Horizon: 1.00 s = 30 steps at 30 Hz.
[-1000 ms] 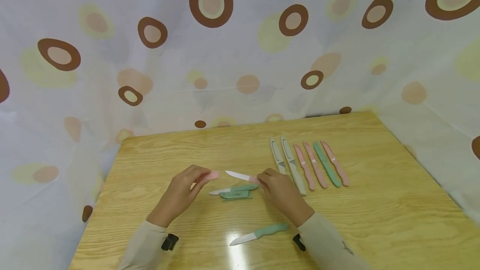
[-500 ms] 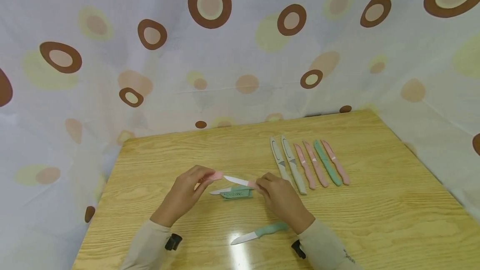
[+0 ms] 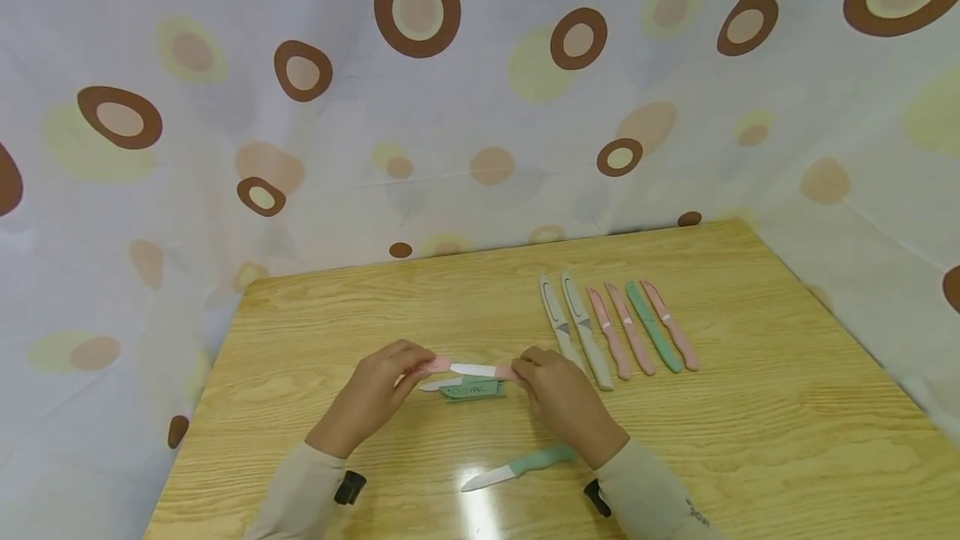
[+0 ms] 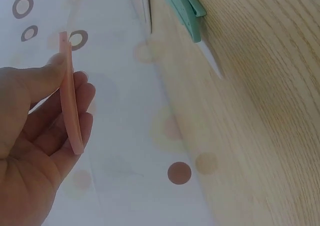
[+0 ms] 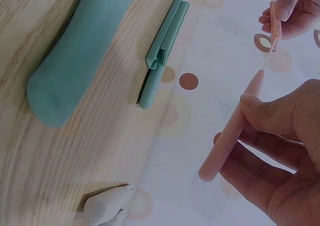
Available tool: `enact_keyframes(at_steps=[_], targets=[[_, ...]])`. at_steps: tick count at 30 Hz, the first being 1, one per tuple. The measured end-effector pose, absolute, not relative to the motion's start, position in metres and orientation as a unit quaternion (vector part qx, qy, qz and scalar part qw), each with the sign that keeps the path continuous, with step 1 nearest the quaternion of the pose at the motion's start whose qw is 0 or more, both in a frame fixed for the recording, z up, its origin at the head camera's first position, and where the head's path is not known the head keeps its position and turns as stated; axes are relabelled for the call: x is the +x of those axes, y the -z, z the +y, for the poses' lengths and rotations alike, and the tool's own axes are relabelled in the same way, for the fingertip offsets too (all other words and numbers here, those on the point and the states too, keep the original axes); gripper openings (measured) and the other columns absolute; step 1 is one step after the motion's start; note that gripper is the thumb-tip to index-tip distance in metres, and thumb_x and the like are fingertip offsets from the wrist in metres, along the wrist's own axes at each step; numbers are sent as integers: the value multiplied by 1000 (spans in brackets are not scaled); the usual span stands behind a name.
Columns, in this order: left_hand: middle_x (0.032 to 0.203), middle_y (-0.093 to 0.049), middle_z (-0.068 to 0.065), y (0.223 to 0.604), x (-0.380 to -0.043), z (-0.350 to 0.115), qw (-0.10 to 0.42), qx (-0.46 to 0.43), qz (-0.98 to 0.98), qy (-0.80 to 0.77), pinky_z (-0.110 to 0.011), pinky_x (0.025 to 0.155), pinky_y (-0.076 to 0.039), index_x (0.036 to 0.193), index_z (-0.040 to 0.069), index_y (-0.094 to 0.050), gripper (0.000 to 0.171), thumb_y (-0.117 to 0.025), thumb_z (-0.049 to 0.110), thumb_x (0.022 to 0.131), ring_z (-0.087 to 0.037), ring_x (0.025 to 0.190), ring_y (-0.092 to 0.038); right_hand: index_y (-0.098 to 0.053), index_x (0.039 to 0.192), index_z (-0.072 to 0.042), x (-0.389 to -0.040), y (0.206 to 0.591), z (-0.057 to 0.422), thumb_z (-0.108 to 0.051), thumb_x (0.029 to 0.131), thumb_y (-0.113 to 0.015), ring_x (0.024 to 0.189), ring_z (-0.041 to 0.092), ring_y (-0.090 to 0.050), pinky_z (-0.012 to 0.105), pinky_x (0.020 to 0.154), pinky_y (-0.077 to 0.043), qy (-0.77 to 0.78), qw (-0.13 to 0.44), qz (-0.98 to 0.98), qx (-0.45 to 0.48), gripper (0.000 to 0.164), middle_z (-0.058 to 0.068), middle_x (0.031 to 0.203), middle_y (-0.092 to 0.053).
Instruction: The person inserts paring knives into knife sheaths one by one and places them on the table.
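Observation:
In the head view my left hand (image 3: 371, 398) pinches a pink knife sheath (image 4: 71, 95) between thumb and fingers. My right hand (image 3: 566, 398) grips the pink handle of a knife (image 3: 474, 370) with a white blade. Its blade points left, the tip right at the sheath's mouth. The right wrist view shows the handle (image 5: 232, 128) held between thumb and fingers. Below the hands lies a green-handled knife (image 3: 438, 386), partly behind a lettered green sheath (image 3: 471, 391). Closer to me rests another green-handled knife (image 3: 540, 459), its white blade bare.
Right of the hands, a row of sheathed knives lies on the wooden table (image 3: 772, 407): two pale grey knives (image 3: 592, 352), several pink ones (image 3: 632, 336) and a green one (image 3: 656, 332). A patterned cloth (image 3: 450, 107) hangs behind and at both sides.
My left hand has moved right with the pink sheath, closing the gap to the blade until the tip meets its mouth. The right hand has stayed nearly in place.

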State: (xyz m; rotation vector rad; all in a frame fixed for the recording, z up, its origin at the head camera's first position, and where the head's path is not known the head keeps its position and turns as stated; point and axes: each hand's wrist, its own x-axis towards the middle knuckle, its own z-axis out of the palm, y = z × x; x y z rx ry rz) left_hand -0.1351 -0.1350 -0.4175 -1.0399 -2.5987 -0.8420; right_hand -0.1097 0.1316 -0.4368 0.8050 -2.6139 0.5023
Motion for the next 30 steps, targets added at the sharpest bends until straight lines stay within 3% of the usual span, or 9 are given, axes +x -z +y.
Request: enact_keyframes(at_steps=[7,15,30], targets=[[99,-62,1,421,-135,-132,123,-367,-880,277,-16,75,-48,103,3,-67,19,-65,6,85,-8,89,-58,-68,91,0,-110,436,131,-3,82,-67,81,20,-60,25,68,-52,-153,183,-927,288,9,7,91,-62],[98,-61,-3,425,-136,-126,150,-390,-870,261,-18,77,-48,102,1,-66,18,-65,4,84,-13,91,-58,-68,91,0,-110,435,131,10,70,-73,84,21,-58,23,72,-51,-127,181,-931,291,24,7,93,-61],[99,-59,-2,431,-133,-100,154,-429,-863,217,-16,79,-45,104,3,-65,17,-64,3,86,-13,90,-55,-66,87,-2,-106,432,115,13,70,-70,73,17,-56,21,61,-50,-121,195,-921,316,23,7,88,-59]])
